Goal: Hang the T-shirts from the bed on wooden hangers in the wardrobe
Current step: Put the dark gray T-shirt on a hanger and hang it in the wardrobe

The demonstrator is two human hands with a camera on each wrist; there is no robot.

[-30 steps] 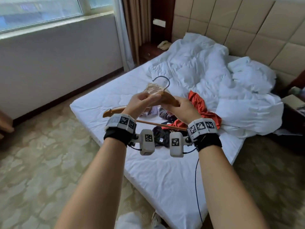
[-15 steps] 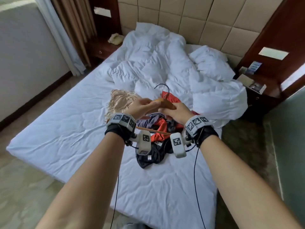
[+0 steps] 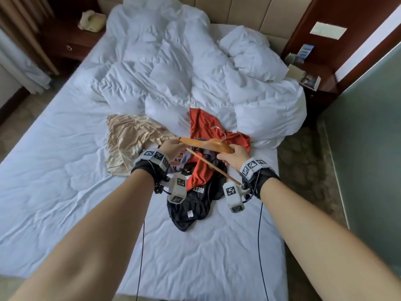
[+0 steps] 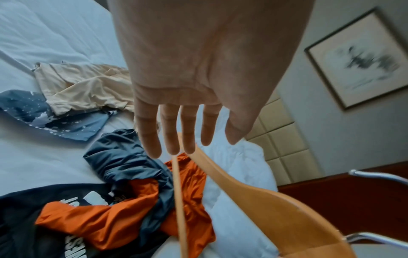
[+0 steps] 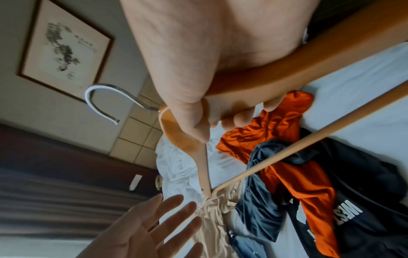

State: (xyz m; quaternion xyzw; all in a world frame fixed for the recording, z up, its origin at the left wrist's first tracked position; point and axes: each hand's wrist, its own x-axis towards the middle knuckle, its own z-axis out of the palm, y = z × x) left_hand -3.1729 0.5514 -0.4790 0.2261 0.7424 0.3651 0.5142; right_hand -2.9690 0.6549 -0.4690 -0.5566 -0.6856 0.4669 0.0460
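I hold a wooden hanger (image 3: 206,144) with a metal hook (image 5: 99,97) just above a heap of T-shirts on the bed (image 3: 65,181). My right hand (image 3: 227,152) grips its right shoulder, fingers curled round the wood (image 5: 220,111). The left hand (image 3: 175,146) is open with straight fingers (image 4: 174,132) by the hanger's left tip; in the right wrist view it stays just off the wood. Under the hanger lie an orange shirt (image 3: 206,124), a black shirt (image 3: 191,207) with white letters, a grey-blue one (image 4: 123,157) and, to the left, a beige one (image 3: 132,140).
A crumpled white duvet (image 3: 173,72) covers the head of the bed. Dark wooden nightstands stand at the back left (image 3: 71,44) and at the right (image 3: 314,83). A greenish panel (image 3: 368,137) rises at the right beside patterned carpet (image 3: 303,159).
The view swung from the window side to look down on the bed. The hanger came down over the shirt heap. My left hand let go of it and opened; the right keeps its grip.
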